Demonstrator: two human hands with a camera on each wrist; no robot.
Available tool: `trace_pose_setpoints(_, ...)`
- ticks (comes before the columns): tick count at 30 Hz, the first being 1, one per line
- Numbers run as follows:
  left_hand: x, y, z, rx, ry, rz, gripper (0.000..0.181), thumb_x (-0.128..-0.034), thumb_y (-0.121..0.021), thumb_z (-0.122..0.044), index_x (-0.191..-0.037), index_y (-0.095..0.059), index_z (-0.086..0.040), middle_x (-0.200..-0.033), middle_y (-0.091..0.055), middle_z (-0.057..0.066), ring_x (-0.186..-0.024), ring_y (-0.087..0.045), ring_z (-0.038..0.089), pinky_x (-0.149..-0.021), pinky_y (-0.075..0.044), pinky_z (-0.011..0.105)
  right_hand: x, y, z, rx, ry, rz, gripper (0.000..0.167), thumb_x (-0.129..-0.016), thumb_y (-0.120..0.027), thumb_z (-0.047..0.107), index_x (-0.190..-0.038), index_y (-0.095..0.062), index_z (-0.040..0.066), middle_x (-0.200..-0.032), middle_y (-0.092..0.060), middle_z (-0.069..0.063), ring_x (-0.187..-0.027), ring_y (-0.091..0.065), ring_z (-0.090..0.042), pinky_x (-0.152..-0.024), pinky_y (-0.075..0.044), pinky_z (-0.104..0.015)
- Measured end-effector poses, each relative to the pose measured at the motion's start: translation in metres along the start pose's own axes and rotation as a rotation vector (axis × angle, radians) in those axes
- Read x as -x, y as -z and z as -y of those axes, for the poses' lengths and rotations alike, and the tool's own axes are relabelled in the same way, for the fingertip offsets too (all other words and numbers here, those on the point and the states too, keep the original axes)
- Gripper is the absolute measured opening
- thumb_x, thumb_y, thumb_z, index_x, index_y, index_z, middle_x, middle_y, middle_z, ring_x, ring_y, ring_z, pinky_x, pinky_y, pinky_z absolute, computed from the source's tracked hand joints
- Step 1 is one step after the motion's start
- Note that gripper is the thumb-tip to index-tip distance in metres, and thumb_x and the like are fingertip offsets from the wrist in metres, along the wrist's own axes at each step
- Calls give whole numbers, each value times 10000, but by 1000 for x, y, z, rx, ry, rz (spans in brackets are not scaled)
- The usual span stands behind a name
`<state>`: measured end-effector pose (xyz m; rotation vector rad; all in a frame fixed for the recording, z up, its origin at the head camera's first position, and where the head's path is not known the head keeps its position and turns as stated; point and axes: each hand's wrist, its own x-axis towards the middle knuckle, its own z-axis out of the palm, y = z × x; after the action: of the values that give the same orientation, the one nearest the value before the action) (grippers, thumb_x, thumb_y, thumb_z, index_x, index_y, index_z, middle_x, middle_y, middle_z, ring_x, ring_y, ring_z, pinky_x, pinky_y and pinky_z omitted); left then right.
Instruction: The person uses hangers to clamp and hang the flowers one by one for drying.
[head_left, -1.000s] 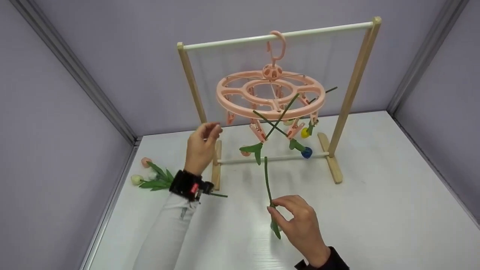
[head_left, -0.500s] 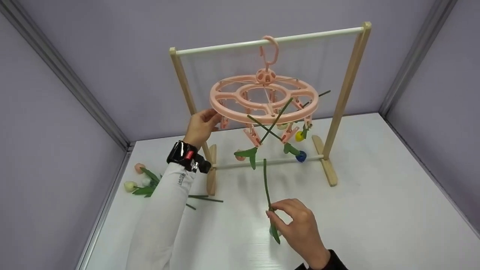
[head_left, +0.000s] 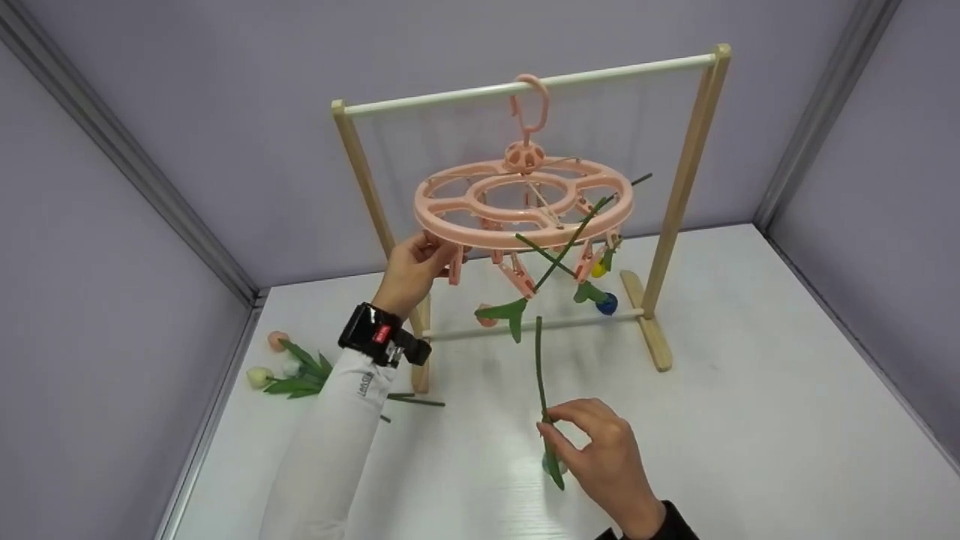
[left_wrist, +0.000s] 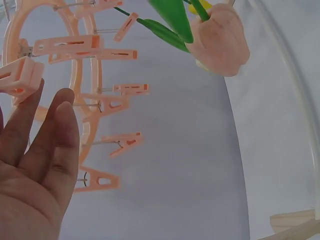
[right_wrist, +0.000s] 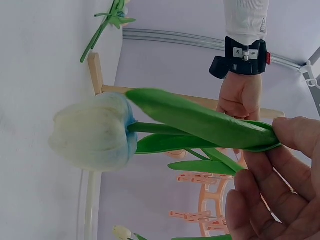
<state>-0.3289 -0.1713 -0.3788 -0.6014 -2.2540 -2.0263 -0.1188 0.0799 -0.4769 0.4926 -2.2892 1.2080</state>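
My right hand (head_left: 604, 450) pinches an artificial tulip (right_wrist: 95, 132) by its stem and leaves, low over the table. Its bloom is white with a blue base and points down; the stem points up. My left hand (head_left: 412, 274) is at the left rim of the pink round clip hanger (head_left: 442, 229), with thumb and index finger at a pink clothespin (left_wrist: 20, 77) hanging there. The thumb is mostly hidden in the left wrist view. Clothespins on the hanger's front and right hold several tulips, including a pink tulip (left_wrist: 220, 40) and a blue tulip (head_left: 607, 304).
The hanger hooks over the white bar (head_left: 600, 76) of a wooden rack (head_left: 686, 180) standing on the white table (head_left: 750, 420). Several loose tulips (head_left: 296, 367) lie at the left, partly behind my left forearm. Grey walls enclose the back and sides.
My left hand has come in from the left to the hanger's rim and clothespin. The hanger has turned a little, its front clips shifting right. My right hand stays with its tulip.
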Motion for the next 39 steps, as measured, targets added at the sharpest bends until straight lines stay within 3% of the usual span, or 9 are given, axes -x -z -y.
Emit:
trace_pose_setpoints(5,8,-10,-5,29,-14,-8,239,-971,-659,-183,-1121,-634,1,-974,-688,176,-857,-649,268,-776,-568,342,-1,1,-3,2,33,-29,233,-772,-853,81,-957,-747,174,-930,-680,151,-887,-634,-70,-759,-529,-281)
trace_pose_setpoints(10,16,-25,-10,46,-25,6,412,-934,-711,-171,-1281,-560,-8,-1116,-689,186,-1034,-665,293,-853,-554,352,-3,3,-6,10,39,-49,236,-768,-854,74,-958,-751,167,-930,-683,144,-888,-635,-72,-759,-529,-280)
trace_pose_setpoints(13,21,-34,-13,34,-36,24,447,-913,-735,-158,-1303,-569,-13,-1169,-683,161,-1118,-648,287,-887,-542,349,-3,4,-7,13,31,-55,224,-772,-852,75,-953,-754,163,-928,-684,144,-889,-637,-73,-758,-531,-275)
trace_pose_setpoints(19,31,-57,-16,-38,-91,39,347,-890,-752,-144,-1196,-657,-13,-1108,-715,78,-1076,-673,260,-849,-557,334,-4,7,-12,7,1,-66,200,-775,-853,80,-944,-761,139,-926,-681,146,-892,-642,-66,-742,-541,-278)
trace_pose_setpoints(22,35,-70,-20,-105,-124,50,311,-893,-746,-198,-1162,-690,-51,-1026,-734,39,-974,-704,211,-817,-562,315,-4,8,-14,6,-22,-69,186,-782,-849,84,-941,-765,129,-925,-679,144,-888,-639,-59,-728,-548,-292)
trace_pose_setpoints(27,38,-90,-23,-151,-128,58,296,-900,-727,-266,-1149,-718,-106,-999,-736,-5,-939,-700,101,-815,-557,283,-6,11,-17,8,-39,-83,175,-791,-843,88,-938,-766,144,-923,-682,134,-876,-639,-60,-724,-533,-246)
trace_pose_setpoints(34,41,-105,-17,-4,-123,63,333,-944,-688,-205,-1236,-672,-46,-1143,-713,80,-1096,-664,172,-935,-514,313,-11,13,-19,5,-55,-95,160,-798,-842,100,-934,-769,143,-917,-684,138,-868,-645,-64,-724,-534,-235)
trace_pose_setpoints(39,44,-109,-11,174,-62,58,325,-965,-669,-185,-1245,-653,-19,-1154,-697,165,-1014,-685,206,-851,-546,334,-18,13,-25,3,-60,-101,144,-802,-839,103,-928,-774,131,-906,-692,119,-854,-647,-73,-720,-546,-273)
